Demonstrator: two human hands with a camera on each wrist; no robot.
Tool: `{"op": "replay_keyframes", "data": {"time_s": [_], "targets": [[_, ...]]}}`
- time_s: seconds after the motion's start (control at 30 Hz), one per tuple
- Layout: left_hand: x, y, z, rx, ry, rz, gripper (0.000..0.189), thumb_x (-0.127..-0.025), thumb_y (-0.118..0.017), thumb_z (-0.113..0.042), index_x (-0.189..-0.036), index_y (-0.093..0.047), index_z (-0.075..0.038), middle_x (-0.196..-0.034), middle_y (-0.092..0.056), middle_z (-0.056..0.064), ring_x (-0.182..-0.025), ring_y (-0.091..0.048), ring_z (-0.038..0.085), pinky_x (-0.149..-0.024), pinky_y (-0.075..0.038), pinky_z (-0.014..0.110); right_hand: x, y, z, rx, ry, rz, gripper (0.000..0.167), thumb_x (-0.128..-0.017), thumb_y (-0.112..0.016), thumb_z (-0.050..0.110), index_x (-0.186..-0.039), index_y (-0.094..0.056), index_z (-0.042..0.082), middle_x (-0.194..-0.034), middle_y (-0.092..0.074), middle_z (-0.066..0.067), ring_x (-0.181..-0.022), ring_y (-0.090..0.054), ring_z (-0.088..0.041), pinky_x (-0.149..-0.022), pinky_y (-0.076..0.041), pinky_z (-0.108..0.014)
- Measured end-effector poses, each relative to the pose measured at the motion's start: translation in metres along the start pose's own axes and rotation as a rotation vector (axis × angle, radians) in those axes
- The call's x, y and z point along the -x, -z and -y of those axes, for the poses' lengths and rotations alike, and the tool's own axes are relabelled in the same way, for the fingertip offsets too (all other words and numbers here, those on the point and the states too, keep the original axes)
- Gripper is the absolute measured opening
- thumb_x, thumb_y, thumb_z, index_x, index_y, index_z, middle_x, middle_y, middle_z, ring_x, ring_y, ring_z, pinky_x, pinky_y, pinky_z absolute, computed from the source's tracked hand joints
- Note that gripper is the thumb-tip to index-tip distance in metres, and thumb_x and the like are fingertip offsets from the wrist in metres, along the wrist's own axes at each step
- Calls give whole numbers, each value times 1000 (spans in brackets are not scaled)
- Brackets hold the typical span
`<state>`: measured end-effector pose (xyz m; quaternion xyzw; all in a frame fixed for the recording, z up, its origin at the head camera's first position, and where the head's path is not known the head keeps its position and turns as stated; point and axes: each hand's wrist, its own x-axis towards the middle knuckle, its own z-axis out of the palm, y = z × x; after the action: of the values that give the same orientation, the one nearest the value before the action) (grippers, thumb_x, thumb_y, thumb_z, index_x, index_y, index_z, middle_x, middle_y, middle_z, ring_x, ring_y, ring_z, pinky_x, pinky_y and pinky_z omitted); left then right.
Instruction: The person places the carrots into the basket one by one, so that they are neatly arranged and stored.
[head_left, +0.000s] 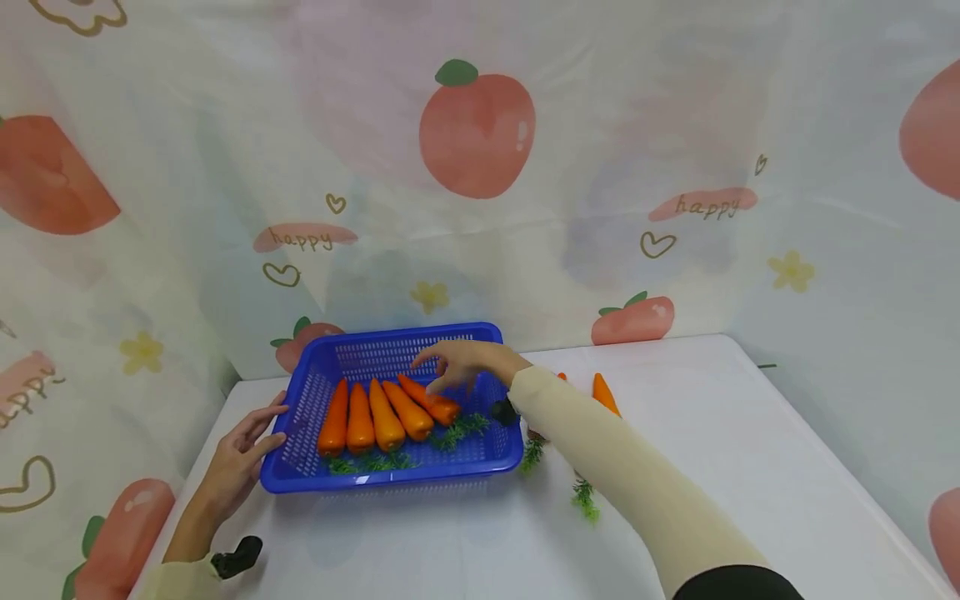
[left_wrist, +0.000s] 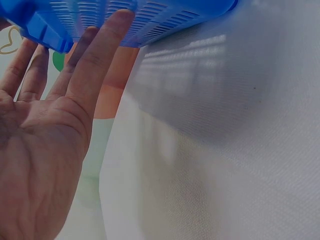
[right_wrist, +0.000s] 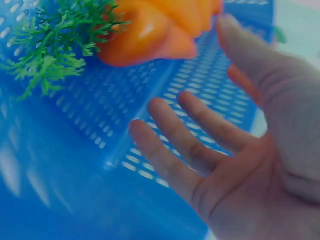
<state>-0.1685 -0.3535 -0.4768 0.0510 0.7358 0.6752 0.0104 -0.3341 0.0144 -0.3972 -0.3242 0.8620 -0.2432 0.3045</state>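
Note:
A blue plastic basket point(head_left: 457, 475) with perforated walls holds several orange carrots point(head_left: 358, 421) with green leafy tops point(head_left: 390, 460), lying side by side. My left hand point(head_left: 242, 450) is at the basket's left rim; its fingers are straight and touch the outer wall in the left wrist view. Over the right part of the basket hovers my right hand point(head_left: 459, 364), fingers loosely bent and nothing held. In the right wrist view, its spread fingers point(right_wrist: 170, 135) show in front of the basket wall, beside the carrots.
To the right of the basket, partly hidden by my right forearm, carrots point(head_left: 603, 393) lie on the white table point(head_left: 720, 433), with leafy tops point(head_left: 585, 500) showing below the sleeve. A printed cloth backdrop point(head_left: 375, 125) rises behind and beside the table.

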Motion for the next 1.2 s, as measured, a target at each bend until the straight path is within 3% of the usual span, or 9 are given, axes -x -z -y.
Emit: {"op": "replay_keyframes", "data": {"time_s": [0.13,0.37,0.5,0.6,0.73,0.9,1.07,1.2], "targets": [[1,2,3,-19,8,-6,52,-106,-57,-15,-155,-41,-6,-171,-18,-5,-155,-9,44,-94,-53,20,20,17,3,89,69,-72,58,-100,-69,28,-154,-48,19,-138,-58,-22,-90,-72,-36,-69,-61,-39],[3,5,7,-23,10,-12,51,-107,-57,-16,-155,-41,-7,-170,-21,-9,-155,-14,41,-94,-54,22,65,41,-7,191,148,-227,55,-100,-68,30,-151,-50,18,-135,-62,-20,-110,-67,-31,-89,-57,-39],[5,5,9,-22,-9,-5,51,-107,-56,-14,-155,-40,-5,-171,-21,-5,-151,-32,17,-92,-55,22,90,45,-26,191,143,-319,54,-99,-70,29,-149,-53,16,-131,-62,-19,-100,-71,-29,-86,-60,-40],[6,5,10,-11,-15,-2,51,-107,-56,-14,-155,-40,-5,-170,-22,-5,-134,-46,-6,-91,-55,23,108,43,-44,211,120,-381,53,-99,-71,27,-147,-54,14,-129,-62,-20,-99,-71,-31,-86,-60,-43],[5,3,11,10,-8,-6,52,-106,-57,-13,-155,-41,-5,-170,-22,-5,-122,-49,-14,-91,-56,24,128,36,-73,246,67,-426,53,-98,-72,25,-147,-55,13,-127,-60,-20,-101,-68,-34,-87,-59,-46],[3,4,11,4,-5,-3,52,-107,-57,-15,-155,-40,-5,-171,-21,-5,-129,-47,-10,-92,-56,24,151,26,-104,246,14,-425,55,-98,-72,25,-147,-54,10,-128,-59,-22,-103,-66,-36,-89,-58,-49],[1,3,7,-9,2,4,52,-107,-56,-15,-155,-40,-7,-171,-20,-6,-154,-28,19,-93,-55,22,172,16,-129,198,-8,-369,57,-97,-73,21,-146,-51,1,-133,-59,-25,-116,-60,-44,-95,-55,-55],[0,1,4,1,0,3,51,-107,-56,-13,-155,-40,-6,-171,-19,-4,-156,-21,29,-92,-55,21,184,11,-145,161,-98,-338,59,-96,-74,24,-145,-51,2,-134,-57,-27,-120,-56,-45,-94,-55,-55]]}}
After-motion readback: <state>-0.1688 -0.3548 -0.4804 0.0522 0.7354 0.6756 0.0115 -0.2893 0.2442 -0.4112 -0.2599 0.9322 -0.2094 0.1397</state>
